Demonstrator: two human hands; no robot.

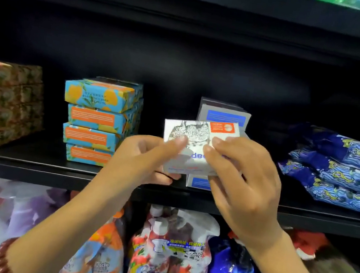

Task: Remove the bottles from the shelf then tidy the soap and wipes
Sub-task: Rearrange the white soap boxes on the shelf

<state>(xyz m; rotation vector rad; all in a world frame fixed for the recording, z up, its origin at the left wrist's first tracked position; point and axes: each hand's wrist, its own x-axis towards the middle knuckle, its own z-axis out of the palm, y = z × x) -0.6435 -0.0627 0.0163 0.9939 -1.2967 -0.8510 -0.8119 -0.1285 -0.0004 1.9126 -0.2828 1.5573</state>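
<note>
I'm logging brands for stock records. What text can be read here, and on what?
"dec": blue letters on the white box held by the left hand and right hand, rest covered.
"ide": on the orange pouch below.
Stacked soap boxes, blue packs, red pouches: print too blurred to read.

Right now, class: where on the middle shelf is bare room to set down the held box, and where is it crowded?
Bare shelf lies between the pink soap stack and the blue-orange soap stack. Another gap lies between the white box stack and the wipes packs, partly behind the right hand. The lower shelf's bottles are packed tight.
</note>
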